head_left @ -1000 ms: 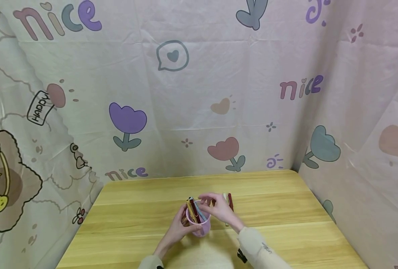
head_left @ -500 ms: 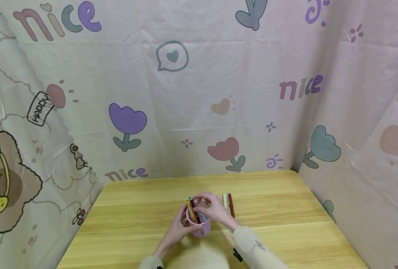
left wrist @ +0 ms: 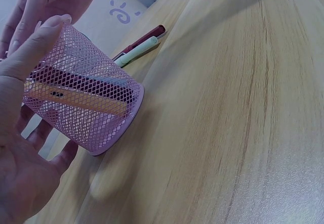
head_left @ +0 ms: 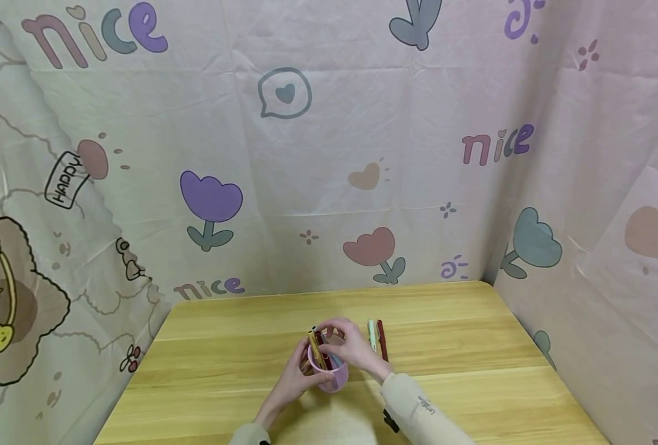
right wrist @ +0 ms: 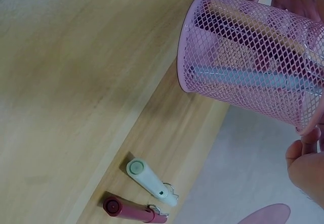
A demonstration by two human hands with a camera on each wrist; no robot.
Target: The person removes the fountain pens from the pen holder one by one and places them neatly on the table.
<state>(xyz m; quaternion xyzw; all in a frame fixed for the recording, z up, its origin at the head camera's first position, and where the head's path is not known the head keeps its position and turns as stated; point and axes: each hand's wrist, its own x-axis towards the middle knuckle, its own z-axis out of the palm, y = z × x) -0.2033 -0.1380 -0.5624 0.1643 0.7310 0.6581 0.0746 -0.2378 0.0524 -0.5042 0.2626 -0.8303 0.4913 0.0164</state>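
My left hand (head_left: 295,380) grips a pink mesh pen holder (head_left: 335,380), thumb on the near side and fingers around the left. The holder stands on the table, and a yellow pen (head_left: 313,346), a dark red pen (head_left: 322,351) and a light blue pen (right wrist: 238,77) lean inside it. Over its mouth, my right hand (head_left: 356,346) has bent fingers and thumb right at the pen tops. I cannot tell whether it pinches one, as its fingertips overlap them. In the right wrist view, right fingers (right wrist: 306,148) show beside the rim.
To the right of the holder, a mint green pen (head_left: 372,334) and another dark red pen (head_left: 382,340) lie side by side on the wooden table (head_left: 223,346). A printed cloth (head_left: 306,154) hangs behind the table and along both sides.
My right hand has shifted left and inward over the holder, toward the pen tops, uncovering more of the two pens lying on the table. My left hand and the holder stay in place.
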